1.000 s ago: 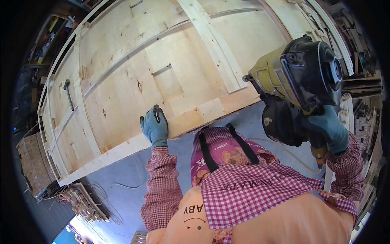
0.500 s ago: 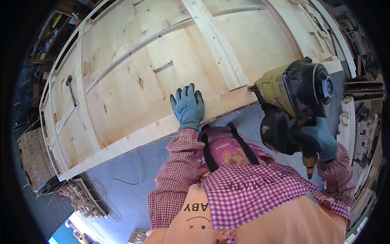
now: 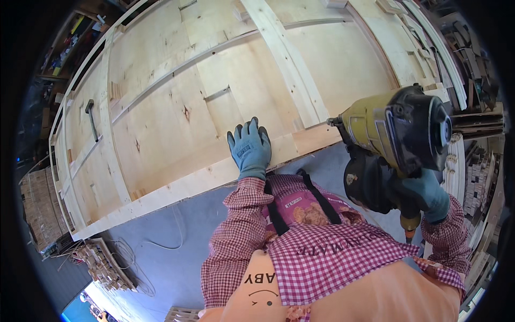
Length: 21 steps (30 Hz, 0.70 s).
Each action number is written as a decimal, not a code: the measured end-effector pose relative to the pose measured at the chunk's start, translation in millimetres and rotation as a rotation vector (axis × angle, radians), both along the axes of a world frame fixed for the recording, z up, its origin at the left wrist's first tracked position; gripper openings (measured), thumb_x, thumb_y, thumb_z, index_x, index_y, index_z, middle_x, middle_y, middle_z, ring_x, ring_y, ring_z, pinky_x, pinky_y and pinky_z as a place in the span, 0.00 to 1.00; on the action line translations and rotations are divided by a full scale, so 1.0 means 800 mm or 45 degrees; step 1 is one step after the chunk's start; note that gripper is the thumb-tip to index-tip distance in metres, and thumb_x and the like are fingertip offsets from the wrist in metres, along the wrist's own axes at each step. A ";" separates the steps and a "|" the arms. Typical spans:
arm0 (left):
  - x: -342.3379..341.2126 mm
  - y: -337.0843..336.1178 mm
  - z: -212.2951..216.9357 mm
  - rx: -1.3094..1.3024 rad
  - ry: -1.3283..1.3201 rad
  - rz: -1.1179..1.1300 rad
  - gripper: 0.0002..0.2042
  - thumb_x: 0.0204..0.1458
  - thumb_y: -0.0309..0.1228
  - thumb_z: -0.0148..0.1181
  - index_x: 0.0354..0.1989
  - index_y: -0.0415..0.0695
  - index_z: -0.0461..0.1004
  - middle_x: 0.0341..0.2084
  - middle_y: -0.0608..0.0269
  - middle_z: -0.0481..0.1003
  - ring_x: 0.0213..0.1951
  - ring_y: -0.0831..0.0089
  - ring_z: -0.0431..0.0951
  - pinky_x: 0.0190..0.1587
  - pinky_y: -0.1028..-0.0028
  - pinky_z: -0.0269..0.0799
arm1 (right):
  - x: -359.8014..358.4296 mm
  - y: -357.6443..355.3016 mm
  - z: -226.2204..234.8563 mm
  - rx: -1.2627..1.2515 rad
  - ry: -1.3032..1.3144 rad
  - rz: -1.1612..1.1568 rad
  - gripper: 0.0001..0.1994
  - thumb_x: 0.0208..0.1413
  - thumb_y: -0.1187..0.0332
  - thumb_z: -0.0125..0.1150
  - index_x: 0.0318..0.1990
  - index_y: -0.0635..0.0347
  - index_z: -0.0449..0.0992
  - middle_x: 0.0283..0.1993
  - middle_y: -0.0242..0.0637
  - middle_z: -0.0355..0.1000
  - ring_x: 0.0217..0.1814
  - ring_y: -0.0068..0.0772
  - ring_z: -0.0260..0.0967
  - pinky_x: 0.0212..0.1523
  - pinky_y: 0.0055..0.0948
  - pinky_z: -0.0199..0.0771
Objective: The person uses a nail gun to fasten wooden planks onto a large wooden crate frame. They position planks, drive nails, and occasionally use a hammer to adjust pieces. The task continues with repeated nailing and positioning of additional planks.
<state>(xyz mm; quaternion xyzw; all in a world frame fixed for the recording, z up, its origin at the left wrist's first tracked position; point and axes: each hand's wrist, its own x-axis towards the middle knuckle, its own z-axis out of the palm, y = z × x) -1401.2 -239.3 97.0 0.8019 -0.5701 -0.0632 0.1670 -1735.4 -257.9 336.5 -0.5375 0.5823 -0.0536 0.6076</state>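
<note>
My left hand (image 3: pixel 250 150), in a blue glove with dark fingertips, lies flat with its fingers out on the near edge board (image 3: pixel 177 190) of a large wooden panel (image 3: pixel 155 112). In my gloved right hand (image 3: pixel 429 194) is a coil nail gun (image 3: pixel 370 121), yellow-green and black, gripped by its handle. Its nose points left and appears to be at the edge board, close to the near end of a pale crosswise plank (image 3: pixel 292 70). Whether the nose touches the wood I cannot tell. The trigger finger is hidden behind the tool.
A hammer (image 3: pixel 93 121) lies on the panel's left part. Thin battens and small blocks are spread over it. Cut wood pieces (image 3: pixel 107 268) are piled on the floor at lower left, beside a loose hose (image 3: pixel 166 247). Stacked timber (image 3: pixel 477 182) stands at the right.
The view has shifted slightly, so the panel appears a little lower. The nail gun's rear has moved a bit right and down. My left hand stays flat on the edge board.
</note>
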 end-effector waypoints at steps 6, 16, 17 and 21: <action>-0.002 -0.001 -0.003 -0.058 0.033 -0.020 0.18 0.54 0.37 0.49 0.52 0.46 0.70 0.47 0.58 0.73 0.54 0.57 0.68 0.61 0.51 0.52 | 0.024 0.002 -0.018 -0.167 0.044 0.243 0.18 0.47 0.74 0.60 0.48 0.67 0.69 0.41 0.40 0.72 0.40 0.31 0.72 0.39 0.30 0.74; -0.002 -0.001 -0.001 -0.104 0.014 0.004 0.15 0.54 0.35 0.50 0.49 0.48 0.71 0.43 0.61 0.75 0.51 0.62 0.70 0.59 0.53 0.55 | -0.015 0.006 -0.029 -0.183 0.038 0.541 0.10 0.50 0.72 0.57 0.40 0.63 0.76 0.37 0.43 0.73 0.37 0.39 0.73 0.39 0.32 0.73; -0.002 -0.003 -0.003 -0.126 -0.012 0.006 0.15 0.54 0.35 0.50 0.49 0.49 0.72 0.43 0.62 0.75 0.49 0.63 0.70 0.59 0.54 0.56 | -0.019 0.013 -0.029 -0.172 0.023 0.444 0.09 0.48 0.72 0.58 0.39 0.62 0.77 0.37 0.43 0.73 0.38 0.40 0.73 0.40 0.33 0.73; 0.000 0.000 -0.007 -0.106 -0.011 0.020 0.13 0.54 0.35 0.50 0.48 0.50 0.72 0.41 0.62 0.76 0.48 0.63 0.71 0.58 0.55 0.57 | -0.040 0.002 -0.022 -1.045 0.132 1.084 0.08 0.48 0.76 0.59 0.37 0.60 0.77 0.43 0.45 0.71 0.43 0.42 0.71 0.44 0.37 0.72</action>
